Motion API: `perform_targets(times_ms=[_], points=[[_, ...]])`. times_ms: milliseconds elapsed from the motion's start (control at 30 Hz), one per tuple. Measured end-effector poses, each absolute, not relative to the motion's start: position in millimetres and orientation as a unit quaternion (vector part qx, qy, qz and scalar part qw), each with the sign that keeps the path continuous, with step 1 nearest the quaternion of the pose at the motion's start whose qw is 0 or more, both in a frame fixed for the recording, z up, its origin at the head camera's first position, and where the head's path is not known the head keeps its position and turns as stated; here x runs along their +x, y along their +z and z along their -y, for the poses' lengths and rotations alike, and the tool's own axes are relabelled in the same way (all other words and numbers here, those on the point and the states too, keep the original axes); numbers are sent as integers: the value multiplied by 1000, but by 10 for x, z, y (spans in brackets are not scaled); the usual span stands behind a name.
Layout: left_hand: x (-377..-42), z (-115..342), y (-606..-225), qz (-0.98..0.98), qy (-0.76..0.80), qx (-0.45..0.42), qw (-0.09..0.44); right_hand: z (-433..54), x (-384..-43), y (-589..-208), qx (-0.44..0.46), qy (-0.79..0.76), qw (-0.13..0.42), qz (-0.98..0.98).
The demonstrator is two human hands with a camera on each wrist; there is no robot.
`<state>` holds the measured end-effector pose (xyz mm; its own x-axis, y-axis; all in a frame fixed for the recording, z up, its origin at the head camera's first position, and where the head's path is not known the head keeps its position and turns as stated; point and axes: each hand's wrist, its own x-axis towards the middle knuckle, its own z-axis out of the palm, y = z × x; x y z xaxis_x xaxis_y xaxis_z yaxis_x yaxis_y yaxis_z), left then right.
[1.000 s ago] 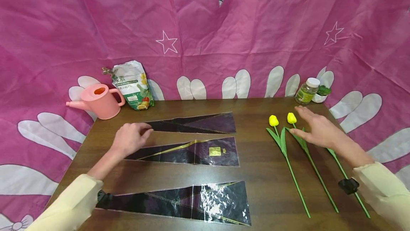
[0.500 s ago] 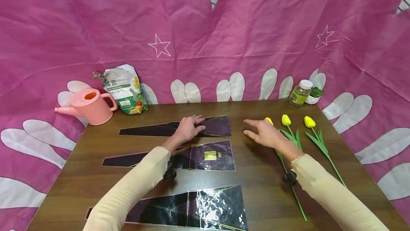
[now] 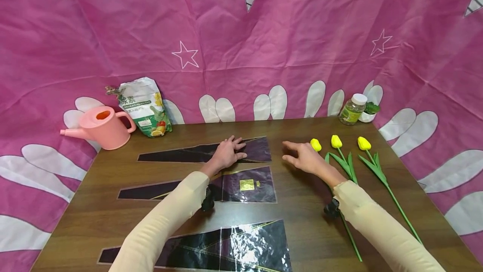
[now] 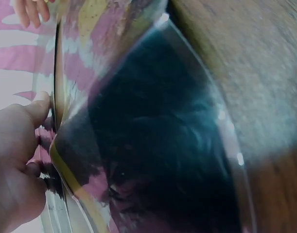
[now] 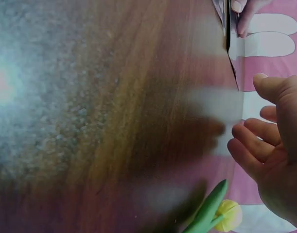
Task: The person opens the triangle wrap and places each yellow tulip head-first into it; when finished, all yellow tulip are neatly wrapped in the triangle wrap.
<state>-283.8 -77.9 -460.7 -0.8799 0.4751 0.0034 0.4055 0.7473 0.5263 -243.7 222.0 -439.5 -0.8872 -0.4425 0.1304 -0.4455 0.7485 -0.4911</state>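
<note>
Three dark, tapered plastic sleeves lie flat on the brown table, wide ends to the right. My left hand (image 3: 225,153) rests on the far sleeve (image 3: 258,148), fingers spread and straight near its wide end. Under my left wrist lies the middle sleeve (image 3: 264,186), which carries a gold label; it fills much of the left wrist view. The near sleeve (image 3: 260,244) reflects bright light. My right hand (image 3: 305,157) hovers over the table between the sleeves and the yellow tulips, holding nothing, fingers loosely extended. The left tulip (image 3: 315,145) is partly hidden behind the right hand and forearm.
Two more tulips, a middle one (image 3: 336,141) and a right one (image 3: 364,143), lie on the right. At the back left stand a pink watering can (image 3: 107,131) and a white-green bag (image 3: 145,108). A lidded jar (image 3: 352,110) and a small potted plant (image 3: 370,112) stand back right.
My left hand has moved right along the far sleeve, from its narrow end to its wide part. My right hand has moved left, away from above the tulips. The view has shifted slightly.
</note>
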Motion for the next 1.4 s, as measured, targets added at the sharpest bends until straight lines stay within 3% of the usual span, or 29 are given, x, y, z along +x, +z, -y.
perform_targets(times_ms=[300, 1033, 1400], points=[[-2843, 761, -4645, -927, 286, 225, 88, -2200, -2504, -4474, 220, 263, -1, 939], [-2855, 751, -4685, -932, 282, 217, 61, -2187, -2558, -4488, 222, 263, 2, 939], [-2835, 771, -4679, -923, 315, 217, 45, -2157, -2580, -4530, 185, 384, 20, 904]])
